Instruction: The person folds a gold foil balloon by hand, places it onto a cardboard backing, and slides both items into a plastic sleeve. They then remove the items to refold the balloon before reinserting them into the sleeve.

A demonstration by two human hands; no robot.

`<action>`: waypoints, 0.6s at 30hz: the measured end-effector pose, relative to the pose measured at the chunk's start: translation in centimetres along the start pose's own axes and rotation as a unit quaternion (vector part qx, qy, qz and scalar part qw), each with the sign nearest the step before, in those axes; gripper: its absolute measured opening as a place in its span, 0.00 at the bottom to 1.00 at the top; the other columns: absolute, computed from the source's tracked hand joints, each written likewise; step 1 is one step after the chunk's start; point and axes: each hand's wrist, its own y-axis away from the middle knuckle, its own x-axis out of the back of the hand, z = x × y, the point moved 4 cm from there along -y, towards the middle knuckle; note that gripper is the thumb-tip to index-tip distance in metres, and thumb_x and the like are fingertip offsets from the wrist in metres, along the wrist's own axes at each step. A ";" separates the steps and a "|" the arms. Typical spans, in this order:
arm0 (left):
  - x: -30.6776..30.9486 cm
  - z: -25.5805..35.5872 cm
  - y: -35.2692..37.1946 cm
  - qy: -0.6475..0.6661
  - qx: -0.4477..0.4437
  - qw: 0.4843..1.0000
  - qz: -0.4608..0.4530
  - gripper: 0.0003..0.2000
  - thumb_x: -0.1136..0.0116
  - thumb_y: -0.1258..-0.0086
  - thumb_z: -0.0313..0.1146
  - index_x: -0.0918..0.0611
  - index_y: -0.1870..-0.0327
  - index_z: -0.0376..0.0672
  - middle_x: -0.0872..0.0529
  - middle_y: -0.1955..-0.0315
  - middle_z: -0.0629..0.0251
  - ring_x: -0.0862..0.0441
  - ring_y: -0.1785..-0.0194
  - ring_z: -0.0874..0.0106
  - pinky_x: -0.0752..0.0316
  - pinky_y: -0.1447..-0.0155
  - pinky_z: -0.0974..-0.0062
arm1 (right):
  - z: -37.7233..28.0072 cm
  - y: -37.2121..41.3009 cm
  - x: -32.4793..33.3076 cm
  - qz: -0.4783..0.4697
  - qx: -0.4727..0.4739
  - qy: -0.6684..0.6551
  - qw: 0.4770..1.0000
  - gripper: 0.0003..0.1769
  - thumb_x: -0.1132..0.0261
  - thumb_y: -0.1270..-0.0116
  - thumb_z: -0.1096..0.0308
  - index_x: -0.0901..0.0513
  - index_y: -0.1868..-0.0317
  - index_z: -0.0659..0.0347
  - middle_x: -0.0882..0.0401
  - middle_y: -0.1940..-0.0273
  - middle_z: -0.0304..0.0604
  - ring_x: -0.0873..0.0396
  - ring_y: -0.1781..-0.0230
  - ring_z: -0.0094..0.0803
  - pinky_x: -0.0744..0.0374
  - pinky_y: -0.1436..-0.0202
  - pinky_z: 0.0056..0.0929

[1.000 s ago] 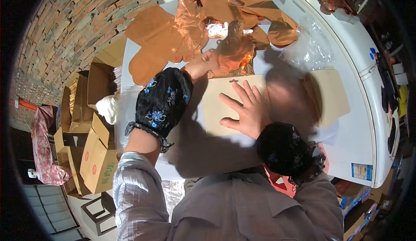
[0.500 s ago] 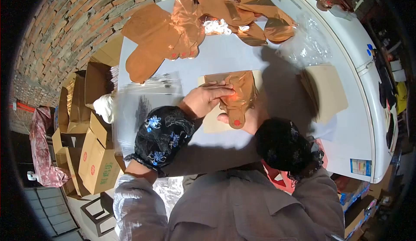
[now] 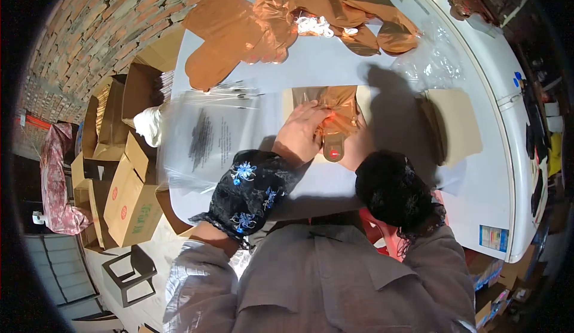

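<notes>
A copper-coloured foil balloon (image 3: 339, 107), folded narrow, lies over a beige card (image 3: 363, 95) in the middle of the white table. Its rounded tab with a red dot points toward me. My left hand (image 3: 301, 131) presses on the foil from the left, its fingers closed together at the edge. From the right, my right hand (image 3: 357, 146) grips the other side; some of its fingers are hidden by the foil. Clear printed plastic bags (image 3: 209, 132) lie left of the card. A stack of beige cards (image 3: 457, 123) stands to the right.
Flat copper foil balloons (image 3: 224, 34) spread over the far side, beside a white bundle (image 3: 314, 26) and crumpled clear plastic (image 3: 433, 61). A white fridge-like cabinet (image 3: 472, 52) borders the right. Cardboard boxes (image 3: 133, 204) and a dark stool (image 3: 128, 273) are at lower left.
The view has shifted, so the table sits differently in it. My left fingers have drawn in at the foil's left edge, and my right hand has come up along its right side.
</notes>
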 end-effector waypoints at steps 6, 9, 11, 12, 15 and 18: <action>0.1 -1.3 0.0 -0.004 -0.019 0.999 -0.048 0.24 0.45 0.41 0.21 0.22 0.40 0.44 0.20 0.41 0.57 0.30 0.31 0.55 0.40 0.25 0.56 | -1.4 -0.9 2.0 -0.036 -0.034 -0.063 0.997 0.29 0.26 0.50 0.53 0.18 0.48 0.56 0.20 0.47 0.46 0.28 0.39 0.52 0.42 0.26 0.53; -0.2 -1.5 0.5 -0.009 0.009 0.998 -0.063 0.22 0.48 0.37 0.25 0.23 0.39 0.46 0.23 0.37 0.59 0.34 0.28 0.58 0.45 0.24 0.55 | -2.1 -1.3 2.6 0.026 0.020 -0.017 0.999 0.24 0.25 0.52 0.54 0.16 0.54 0.53 0.19 0.48 0.47 0.24 0.44 0.52 0.32 0.31 0.51; -0.3 -1.5 0.9 -0.020 0.002 0.999 -0.049 0.20 0.47 0.37 0.26 0.21 0.41 0.47 0.23 0.37 0.60 0.33 0.28 0.59 0.44 0.24 0.56 | -2.7 -1.1 3.5 0.048 0.040 0.037 0.997 0.25 0.25 0.52 0.53 0.16 0.53 0.52 0.19 0.49 0.46 0.22 0.46 0.50 0.28 0.35 0.48; -0.3 -1.5 0.8 -0.027 -0.005 0.999 -0.041 0.19 0.46 0.36 0.27 0.21 0.43 0.48 0.23 0.37 0.61 0.32 0.29 0.60 0.43 0.24 0.57 | -3.1 -1.3 4.1 0.061 0.052 0.066 0.995 0.25 0.24 0.52 0.52 0.16 0.53 0.52 0.19 0.49 0.45 0.21 0.47 0.49 0.25 0.37 0.46; -0.9 -1.8 1.2 -0.053 -0.024 0.997 -0.048 0.20 0.45 0.37 0.28 0.20 0.42 0.52 0.25 0.35 0.64 0.35 0.27 0.62 0.45 0.24 0.57 | -3.3 -1.0 6.7 -0.084 -0.029 -0.019 0.996 0.23 0.26 0.47 0.52 0.15 0.53 0.52 0.19 0.50 0.46 0.19 0.50 0.45 0.20 0.46 0.45; -0.7 -1.5 1.3 -0.064 -0.023 0.994 -0.079 0.24 0.47 0.38 0.27 0.23 0.38 0.55 0.28 0.32 0.63 0.38 0.25 0.61 0.48 0.22 0.57 | -1.3 -1.7 8.7 -0.197 -0.174 0.059 0.963 0.18 0.31 0.39 0.55 0.17 0.50 0.53 0.19 0.50 0.47 0.18 0.51 0.43 0.18 0.51 0.44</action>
